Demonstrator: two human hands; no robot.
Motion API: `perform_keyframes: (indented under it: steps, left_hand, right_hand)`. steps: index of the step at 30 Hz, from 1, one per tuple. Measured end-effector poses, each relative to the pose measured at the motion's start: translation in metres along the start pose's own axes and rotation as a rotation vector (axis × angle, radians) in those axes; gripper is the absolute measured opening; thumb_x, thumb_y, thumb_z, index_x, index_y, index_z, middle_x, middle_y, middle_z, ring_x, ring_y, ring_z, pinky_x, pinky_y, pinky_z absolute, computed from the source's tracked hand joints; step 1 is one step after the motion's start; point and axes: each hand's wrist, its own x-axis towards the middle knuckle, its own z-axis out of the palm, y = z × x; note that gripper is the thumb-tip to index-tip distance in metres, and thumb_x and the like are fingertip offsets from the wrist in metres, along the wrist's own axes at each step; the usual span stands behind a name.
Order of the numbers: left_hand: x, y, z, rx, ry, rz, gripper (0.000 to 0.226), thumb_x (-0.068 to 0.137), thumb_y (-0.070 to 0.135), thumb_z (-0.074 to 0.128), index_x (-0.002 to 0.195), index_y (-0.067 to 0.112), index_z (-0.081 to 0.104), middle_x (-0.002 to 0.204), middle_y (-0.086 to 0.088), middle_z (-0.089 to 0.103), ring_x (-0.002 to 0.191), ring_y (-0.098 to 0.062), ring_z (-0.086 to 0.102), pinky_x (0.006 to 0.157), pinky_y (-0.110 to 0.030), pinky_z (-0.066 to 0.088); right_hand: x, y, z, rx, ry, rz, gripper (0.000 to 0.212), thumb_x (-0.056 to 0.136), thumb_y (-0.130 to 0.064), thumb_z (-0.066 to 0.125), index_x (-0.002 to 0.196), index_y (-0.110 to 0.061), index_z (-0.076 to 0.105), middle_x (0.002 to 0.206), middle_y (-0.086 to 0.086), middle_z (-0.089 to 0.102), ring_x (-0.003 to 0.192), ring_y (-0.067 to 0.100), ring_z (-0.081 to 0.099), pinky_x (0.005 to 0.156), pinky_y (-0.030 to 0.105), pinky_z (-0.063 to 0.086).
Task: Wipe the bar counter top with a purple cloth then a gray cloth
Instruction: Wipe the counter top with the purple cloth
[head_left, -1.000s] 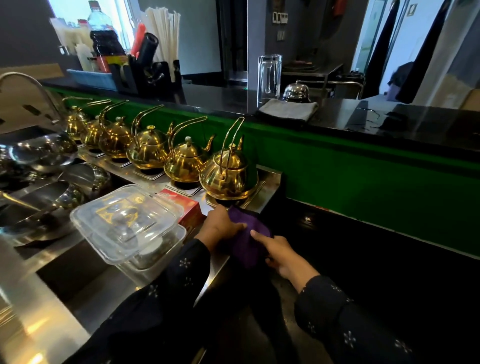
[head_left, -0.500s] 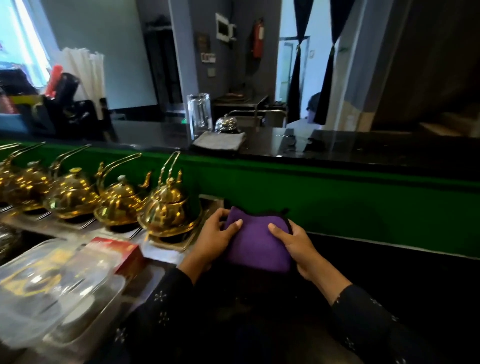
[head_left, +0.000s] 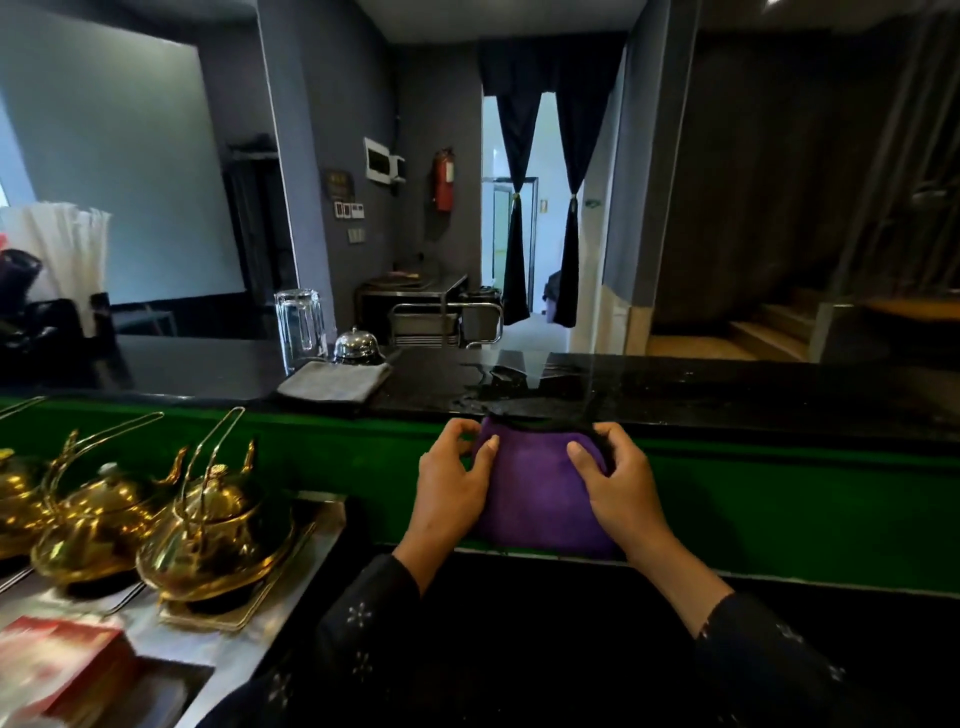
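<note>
Both hands, left hand (head_left: 449, 491) and right hand (head_left: 621, 486), pinch the purple cloth (head_left: 540, 493) below the counter top (head_left: 727, 389); sweeping toward ten o'clock could topple the glass (head_left: 300, 325)

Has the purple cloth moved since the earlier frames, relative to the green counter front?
Yes. The purple cloth has risen up the green counter front; its top edge now reaches the black bar top, held by the left hand and right hand.

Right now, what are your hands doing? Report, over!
Left hand and right hand both gripping purple cloth, raised just below bar counter top. Gray cloth waiting, folded. Glass and bell behind it.
</note>
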Motion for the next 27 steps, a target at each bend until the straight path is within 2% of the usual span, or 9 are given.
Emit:
perform_keyframes:
  steps: [2, 4, 8, 10, 13, 18, 23, 27]
  left_hand:
    - [0.011, 0.005, 0.002, 0.025, 0.000, 0.000, 0.007, 0.088, 0.023, 0.065, 0.090, 0.019, 0.060, 0.080, 0.005, 0.068, 0.073, -0.009, 0.065, 0.054, -0.012, 0.046]
    - [0.026, 0.008, 0.001, 0.065, 0.001, 0.006, 0.010, 0.087, 0.025, 0.066, 0.092, 0.016, 0.062, 0.082, 0.002, 0.068, 0.075, -0.010, 0.064, 0.058, -0.016, 0.049]
    - [0.065, 0.008, -0.003, 0.150, -0.019, 0.036, 0.011, 0.085, 0.027, 0.069, 0.091, 0.019, 0.064, 0.081, 0.005, 0.068, 0.075, -0.005, 0.062, 0.066, -0.014, 0.050]
    - [0.085, 0.004, -0.003, 0.197, -0.038, 0.034, 0.011, 0.084, 0.028, 0.069, 0.090, 0.020, 0.064, 0.081, 0.004, 0.069, 0.076, -0.009, 0.064, 0.070, -0.023, 0.053]
    - [0.114, -0.002, -0.004, 0.246, -0.056, 0.014, 0.012, 0.085, 0.028, 0.068, 0.090, 0.018, 0.064, 0.076, 0.008, 0.065, 0.076, -0.012, 0.064, 0.070, -0.029, 0.053]
    - [0.155, -0.015, 0.000, 0.309, -0.100, 0.005, 0.014, 0.086, 0.030, 0.065, 0.094, 0.018, 0.063, 0.074, 0.010, 0.060, 0.077, -0.011, 0.061, 0.070, -0.025, 0.046]
    - [0.192, -0.030, 0.008, 0.330, -0.129, -0.047, 0.015, 0.085, 0.030, 0.067, 0.094, 0.018, 0.062, 0.074, 0.007, 0.061, 0.080, -0.015, 0.063, 0.072, -0.030, 0.051]
    - [0.203, -0.046, 0.013, 0.494, -0.277, -0.062, 0.014, 0.085, 0.026, 0.067, 0.092, 0.014, 0.063, 0.083, 0.003, 0.060, 0.083, -0.014, 0.058, 0.074, -0.023, 0.044]
  right_hand:
    - [0.013, -0.007, -0.003, -0.039, 0.004, -0.056, 0.015, 0.091, -0.021, 0.064, 0.102, -0.014, 0.058, 0.091, -0.001, 0.063, 0.082, 0.013, 0.059, 0.064, 0.017, 0.045]
    - [0.025, -0.013, -0.004, -0.074, 0.026, -0.094, 0.012, 0.090, -0.018, 0.065, 0.097, -0.017, 0.056, 0.086, -0.008, 0.059, 0.080, 0.009, 0.056, 0.063, 0.007, 0.040]
    - [0.054, -0.022, 0.002, -0.144, 0.028, -0.132, 0.010, 0.090, -0.017, 0.065, 0.097, -0.016, 0.058, 0.088, -0.004, 0.059, 0.081, 0.010, 0.054, 0.060, 0.004, 0.037]
    - [0.073, -0.025, 0.008, -0.192, 0.010, -0.140, 0.011, 0.089, -0.017, 0.066, 0.098, -0.012, 0.063, 0.090, -0.001, 0.063, 0.083, 0.013, 0.058, 0.063, 0.007, 0.039]
    - [0.101, -0.026, 0.021, -0.242, -0.035, -0.108, 0.015, 0.089, -0.019, 0.067, 0.100, -0.010, 0.065, 0.092, 0.000, 0.063, 0.087, 0.015, 0.058, 0.074, 0.023, 0.044]
    - [0.141, -0.014, 0.044, -0.291, -0.041, -0.041, 0.021, 0.090, -0.020, 0.066, 0.107, -0.007, 0.065, 0.097, 0.002, 0.061, 0.091, 0.015, 0.054, 0.077, 0.025, 0.040]
    - [0.177, 0.003, 0.059, -0.293, -0.035, 0.014, 0.019, 0.089, -0.021, 0.066, 0.104, -0.008, 0.066, 0.097, 0.004, 0.065, 0.094, 0.023, 0.061, 0.075, 0.029, 0.044]
    - [0.189, 0.016, 0.066, -0.554, -0.133, 0.079, 0.026, 0.089, -0.027, 0.066, 0.112, -0.017, 0.063, 0.114, 0.006, 0.064, 0.104, 0.023, 0.058, 0.087, 0.037, 0.048]
